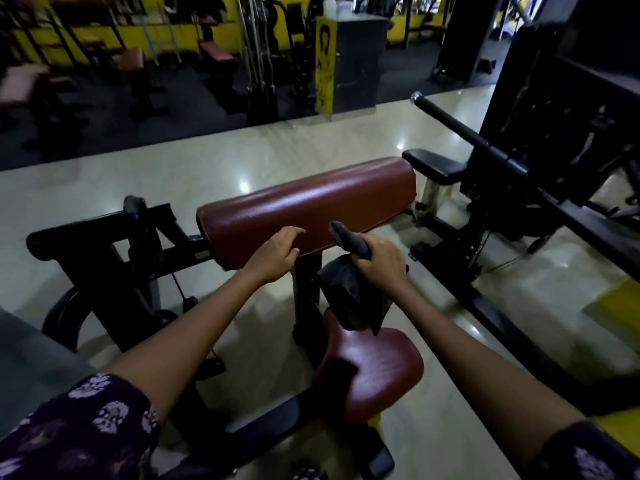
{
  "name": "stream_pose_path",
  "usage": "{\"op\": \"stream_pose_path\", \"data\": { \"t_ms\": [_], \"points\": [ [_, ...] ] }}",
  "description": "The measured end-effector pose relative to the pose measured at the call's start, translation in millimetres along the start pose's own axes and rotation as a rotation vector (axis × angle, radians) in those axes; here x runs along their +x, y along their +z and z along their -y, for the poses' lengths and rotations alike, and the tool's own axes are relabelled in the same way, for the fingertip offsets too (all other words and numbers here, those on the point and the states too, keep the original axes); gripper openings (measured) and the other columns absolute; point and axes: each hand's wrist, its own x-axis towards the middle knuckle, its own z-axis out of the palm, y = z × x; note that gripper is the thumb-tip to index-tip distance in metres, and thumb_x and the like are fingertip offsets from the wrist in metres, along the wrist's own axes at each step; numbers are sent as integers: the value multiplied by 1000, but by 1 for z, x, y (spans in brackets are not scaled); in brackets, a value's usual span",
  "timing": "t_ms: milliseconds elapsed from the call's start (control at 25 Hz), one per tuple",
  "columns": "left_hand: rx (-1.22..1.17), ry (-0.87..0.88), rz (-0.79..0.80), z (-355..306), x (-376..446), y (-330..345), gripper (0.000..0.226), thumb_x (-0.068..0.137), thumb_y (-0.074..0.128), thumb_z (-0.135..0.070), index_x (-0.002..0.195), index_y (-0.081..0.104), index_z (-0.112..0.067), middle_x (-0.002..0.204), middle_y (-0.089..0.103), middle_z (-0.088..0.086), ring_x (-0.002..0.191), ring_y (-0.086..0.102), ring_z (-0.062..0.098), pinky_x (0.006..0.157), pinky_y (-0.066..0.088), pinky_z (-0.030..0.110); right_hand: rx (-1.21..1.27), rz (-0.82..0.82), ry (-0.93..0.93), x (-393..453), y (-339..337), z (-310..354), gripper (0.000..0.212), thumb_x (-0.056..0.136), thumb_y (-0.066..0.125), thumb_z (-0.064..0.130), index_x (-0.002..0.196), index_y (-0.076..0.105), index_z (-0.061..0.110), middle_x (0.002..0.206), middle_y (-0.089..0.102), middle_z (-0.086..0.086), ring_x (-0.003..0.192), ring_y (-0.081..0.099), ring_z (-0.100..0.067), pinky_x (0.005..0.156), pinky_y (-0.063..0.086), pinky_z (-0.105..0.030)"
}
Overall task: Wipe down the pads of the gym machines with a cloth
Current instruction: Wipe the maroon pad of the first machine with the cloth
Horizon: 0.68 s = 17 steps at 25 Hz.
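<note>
A long maroon arm pad (308, 202) of a curl machine lies across the middle of the head view. Below it sits the machine's maroon seat (377, 372). My left hand (275, 252) rests on the pad's near edge with its fingers loosely curled over the edge. My right hand (379, 259) grips a dark cloth (349, 292) just in front of the pad's right part. One end of the cloth sticks up above my fist and the rest hangs down over the seat.
The machine's black frame (104, 237) reaches out to the left. Another black machine with a small black pad (433, 164) and a long bar (467, 133) stands to the right. Pale shiny floor (207, 168) surrounds them. Benches and racks stand in the dark far area.
</note>
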Motion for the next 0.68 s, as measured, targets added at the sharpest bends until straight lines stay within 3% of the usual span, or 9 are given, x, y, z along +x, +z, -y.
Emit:
{"op": "stream_pose_path", "data": {
  "t_ms": [160, 560, 680],
  "points": [
    [9, 16, -31, -9, 31, -4, 42, 94, 48, -8, 135, 43, -10, 138, 44, 6, 125, 44, 19, 101, 32, 26, 7, 0, -18, 28, -10, -15, 39, 79, 66, 20, 118, 65, 20, 106, 69, -8, 99, 61, -30, 75, 44, -34],
    [-46, 103, -53, -60, 155, 51, 45, 90, 53, -6, 133, 45, -6, 137, 46, 9, 128, 42, 20, 105, 27, 22, -44, -47, 24, 127, -68, -103, 39, 80, 66, 18, 119, 65, 19, 113, 68, -8, 105, 61, -27, 83, 45, -33],
    [-38, 119, -87, -75, 186, 54, 45, 88, 55, -8, 132, 46, -6, 135, 47, 10, 125, 44, 21, 106, 30, 27, -20, -71, 79, 156, -79, -134, 37, 80, 66, 20, 117, 66, 19, 108, 69, -10, 104, 61, -31, 82, 47, -37]
  ]
}}
